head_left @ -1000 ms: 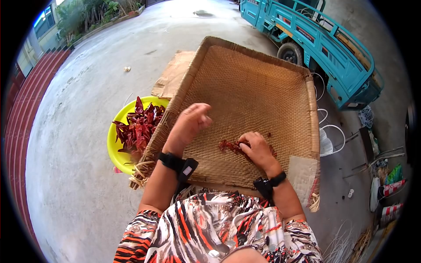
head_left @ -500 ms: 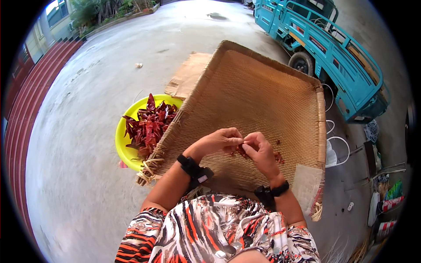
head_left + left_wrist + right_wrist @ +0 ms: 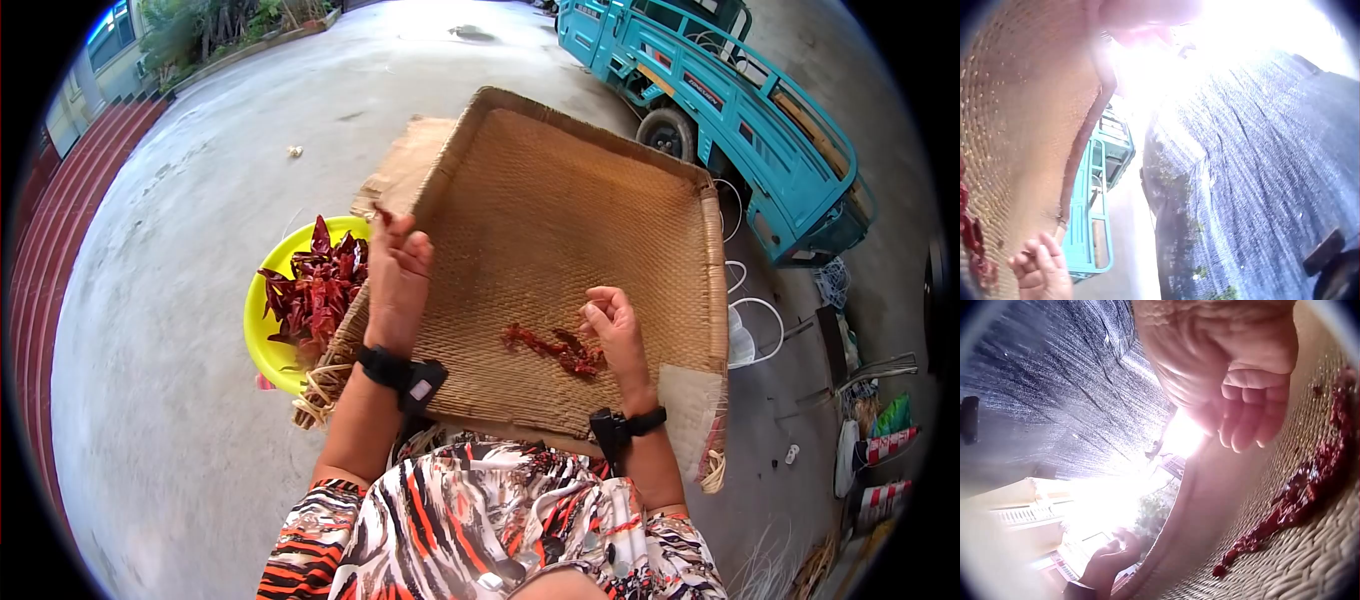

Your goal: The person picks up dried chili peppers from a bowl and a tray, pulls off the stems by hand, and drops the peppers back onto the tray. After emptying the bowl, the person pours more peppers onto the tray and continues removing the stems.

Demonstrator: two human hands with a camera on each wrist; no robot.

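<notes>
My left hand (image 3: 398, 285) is raised over the basket's left side, near the yellow basin (image 3: 262, 345). A dark red piece of dried chili (image 3: 382, 213) shows at its fingertips, pinched there. Dried red chilies (image 3: 320, 290) are heaped in the basin. My right hand (image 3: 617, 330) hovers over the woven basket (image 3: 560, 200), fingers loosely bent and nothing in them. Below it, a small row of red chili pieces (image 3: 555, 350) lies on the weave. In the right wrist view these chili pieces (image 3: 1297, 500) look crumpled and shiny, beside the right hand (image 3: 1235, 381).
A flat piece of cardboard (image 3: 410, 165) lies on the concrete behind the basin. At the back right stands a turquoise cargo tricycle (image 3: 720, 110). A white bucket (image 3: 740, 340) is right of the basket, and red steps (image 3: 90, 210) run along the left.
The left hand came to the right hand over the chili pieces, then moved back left and up with a chili piece at its fingertips. The right hand has lifted off the pieces.
</notes>
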